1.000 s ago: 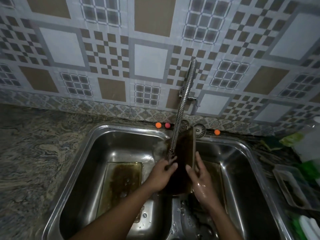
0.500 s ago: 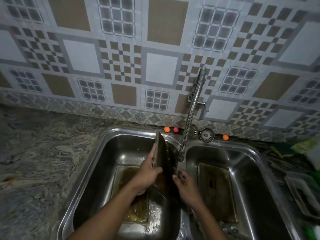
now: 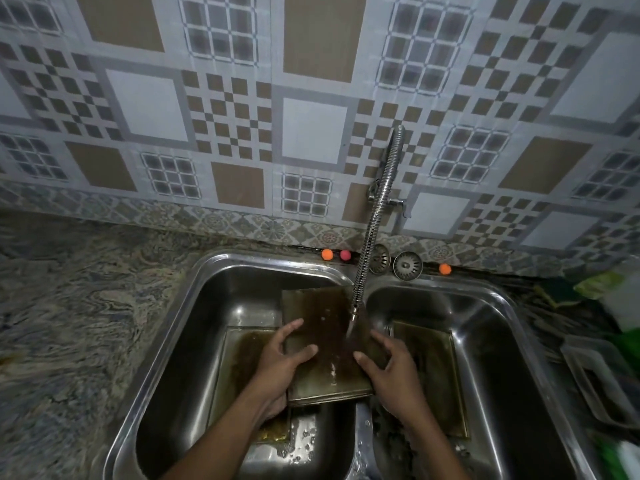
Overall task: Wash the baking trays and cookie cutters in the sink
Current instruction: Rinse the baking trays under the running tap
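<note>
Head view: the baking tray (image 3: 329,327), which stood on edge over the left basin half a second ago, now lies nearly flat with its broad dark face up, above the divider of the double sink (image 3: 270,259). The left hand (image 3: 284,365) clamps its left edge with the thumb on top, and the right hand (image 3: 391,368) grips the right edge the same way. Water from the spring faucet (image 3: 374,230) now strikes the tray's upper face. The fingers under the tray are hidden, probably curled beneath it. A second tray (image 3: 239,362) lies in the left basin and a third tray (image 3: 433,375) in the right, both partly covered by hands and arms. A plastic tub (image 3: 595,375) at the right edge is blurred.
</note>
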The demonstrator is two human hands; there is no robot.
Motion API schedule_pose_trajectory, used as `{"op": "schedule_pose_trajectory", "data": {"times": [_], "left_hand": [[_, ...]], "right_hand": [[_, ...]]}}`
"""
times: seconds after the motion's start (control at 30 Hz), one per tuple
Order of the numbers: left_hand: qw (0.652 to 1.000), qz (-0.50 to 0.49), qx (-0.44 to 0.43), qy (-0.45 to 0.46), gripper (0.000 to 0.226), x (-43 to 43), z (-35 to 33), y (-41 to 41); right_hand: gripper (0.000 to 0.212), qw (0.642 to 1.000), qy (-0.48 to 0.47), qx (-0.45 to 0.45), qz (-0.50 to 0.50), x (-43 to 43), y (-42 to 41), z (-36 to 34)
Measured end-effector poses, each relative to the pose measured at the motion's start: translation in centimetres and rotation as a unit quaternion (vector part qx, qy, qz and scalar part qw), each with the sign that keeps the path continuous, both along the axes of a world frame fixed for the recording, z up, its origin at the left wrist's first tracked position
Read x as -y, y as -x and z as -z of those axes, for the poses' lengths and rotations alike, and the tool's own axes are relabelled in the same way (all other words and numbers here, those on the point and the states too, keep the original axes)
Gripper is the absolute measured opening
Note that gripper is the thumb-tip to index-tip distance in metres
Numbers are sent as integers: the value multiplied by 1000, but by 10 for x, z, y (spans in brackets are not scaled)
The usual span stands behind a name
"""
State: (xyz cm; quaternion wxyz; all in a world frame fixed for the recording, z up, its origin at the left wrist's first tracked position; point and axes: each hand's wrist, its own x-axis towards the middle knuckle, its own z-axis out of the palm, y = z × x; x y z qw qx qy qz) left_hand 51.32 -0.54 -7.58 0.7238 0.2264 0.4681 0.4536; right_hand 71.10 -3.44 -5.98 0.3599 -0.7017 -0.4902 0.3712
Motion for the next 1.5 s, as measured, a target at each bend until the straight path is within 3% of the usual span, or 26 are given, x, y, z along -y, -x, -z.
{"op": "schedule_pose_trajectory", "data": {"times": [0.13, 0.2, 0.27, 0.37, 0.57, 0.67, 0.73, 0.8, 0.9, 0.97, 1.03, 1.13, 1.23, 1.3, 1.37, 1.43, 1.5], "left_hand": [[999, 42, 5, 25, 59, 5, 6, -22], [997, 71, 0, 19, 62, 4, 8, -40], [995, 101, -18, -2, 68, 2, 10, -57], [988, 148, -27, -39, 72, 1, 7, -75], [972, 218, -42, -78, 92, 2, 7, -72], [974, 197, -44, -105, 87, -2, 6, -58], [967, 201, -75, -140, 106, -6, 10, -43], [967, 209, -65, -129, 113, -5, 11, -32], [961, 229, -72, -134, 118, 3, 13, -33], [964, 220, -54, -136, 120, 4, 15, -41], [972, 181, -68, -135, 111, -3, 13, -46], [980, 87, -112, -137, 79, -17, 8, -42], [984, 47, -128, -113, 57, -24, 6, -39], [980, 53, -156, -108, 40, -26, 9, -45], [979, 56, -164, -106, 34, -28, 7, -57], [983, 25, -149, -100, 37, -31, -3, -68], [987, -35, -139, -71, 40, -37, -11, -72]], "right_hand": [[55, 976, 15, 211, -51, 22, -10, -14], [53, 919, 59, 382, -81, 28, -20, -18], [53, 875, 104, 452, -140, 30, -28, -23], [56, 885, 140, 400, -191, 20, -42, -23], [65, 899, 138, 413, -57, -48, -55, -2], [53, 897, 26, 385, -217, -60, -20, -3], [50, 890, -16, 309, -335, -51, -8, -2], [49, 901, -26, 316, -296, -53, -22, 7], [58, 896, 102, 405, -155, -71, -34, 9], [54, 900, 83, 406, -138, -80, -21, 6], [55, 901, 26, 359, -241, -78, 3, 3], [56, 869, -30, 336, -363, -50, 23, -2], [58, 894, -43, 319, -312, -32, 2, 1], [71, 920, 50, 338, -193, -37, -16, 4], [69, 924, 122, 340, -124, -43, -9, 2], [58, 930, 66, 318, -172, -37, 19, -7], [53, 913, -10, 324, -248, -18, 41, -14]]}}
